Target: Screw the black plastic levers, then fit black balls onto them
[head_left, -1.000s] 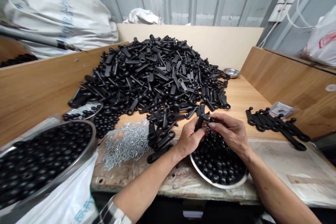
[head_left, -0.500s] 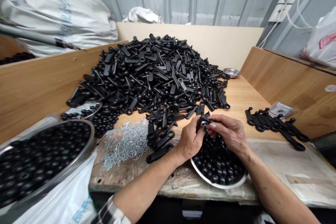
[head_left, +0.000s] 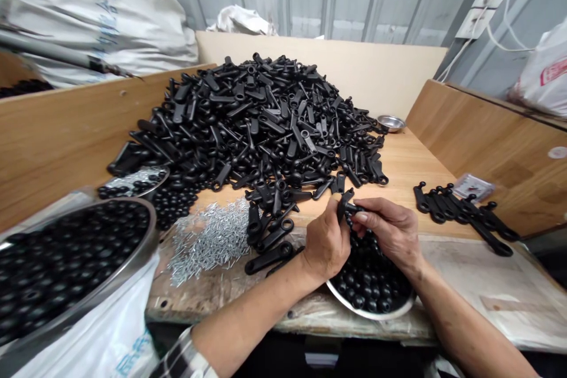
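Observation:
My left hand is wrapped round a black crank handle, whose end points up above the thumb. My right hand pinches the crank handle's sideways stem; its fingertips cover whatever part sits at that tip. Both hands are over a metal bowl filled with round black knobs. Left of my left hand, loose crank handles lie beside a spread of small silver pins. Farther back rises a large heap of black crank handles.
A big basin of black knobs stands at the left, near a small dish holding pins and knobs. Several handles with knobs lie at right by a clear plastic box. A small steel bowl sits behind. Wooden boards border the bench.
My left hand has turned the crank handle more upright, its back now facing me more. My right hand still pinches the stem, barely shifted. The view has moved slightly.

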A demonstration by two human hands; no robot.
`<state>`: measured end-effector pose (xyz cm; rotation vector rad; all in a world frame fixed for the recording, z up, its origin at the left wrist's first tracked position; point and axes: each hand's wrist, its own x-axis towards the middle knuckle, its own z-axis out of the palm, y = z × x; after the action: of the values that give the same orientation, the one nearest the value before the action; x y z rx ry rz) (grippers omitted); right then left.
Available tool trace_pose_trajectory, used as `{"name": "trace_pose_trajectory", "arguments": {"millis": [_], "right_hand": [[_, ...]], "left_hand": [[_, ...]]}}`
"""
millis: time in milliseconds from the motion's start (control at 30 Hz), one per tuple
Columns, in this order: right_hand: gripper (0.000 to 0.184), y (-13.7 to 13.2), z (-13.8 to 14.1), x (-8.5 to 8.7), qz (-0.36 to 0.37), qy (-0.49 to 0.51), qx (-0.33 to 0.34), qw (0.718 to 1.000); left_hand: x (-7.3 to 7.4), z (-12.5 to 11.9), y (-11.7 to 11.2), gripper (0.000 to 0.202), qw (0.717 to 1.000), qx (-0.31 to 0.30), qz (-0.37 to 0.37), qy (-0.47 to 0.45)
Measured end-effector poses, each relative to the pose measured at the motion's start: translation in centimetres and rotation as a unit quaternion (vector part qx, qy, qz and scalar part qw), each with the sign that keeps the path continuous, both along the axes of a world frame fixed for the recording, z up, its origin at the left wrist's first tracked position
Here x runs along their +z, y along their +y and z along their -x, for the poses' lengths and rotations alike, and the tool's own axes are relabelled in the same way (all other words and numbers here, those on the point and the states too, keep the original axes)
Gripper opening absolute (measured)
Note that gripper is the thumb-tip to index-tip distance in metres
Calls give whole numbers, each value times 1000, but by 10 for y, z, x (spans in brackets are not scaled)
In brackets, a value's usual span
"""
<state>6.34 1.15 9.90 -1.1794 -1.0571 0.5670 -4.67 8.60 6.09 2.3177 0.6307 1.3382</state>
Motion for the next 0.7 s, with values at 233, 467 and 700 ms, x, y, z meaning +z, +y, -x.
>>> {"name": "trace_pose_trajectory", "arguments": {"millis": [233,467,700], "right_hand": [[14,-1,0,0,14,-27,-19,999],[15,1,-5,-2,20,69,47,996],[18,4,-9,4,33,2,43,999]], "left_hand": [[3,0,-5,34,998,19,30,43],[2,0,-5,37,995,-29,77,51],[8,0,-4,32,959,-145,241,28]]}}
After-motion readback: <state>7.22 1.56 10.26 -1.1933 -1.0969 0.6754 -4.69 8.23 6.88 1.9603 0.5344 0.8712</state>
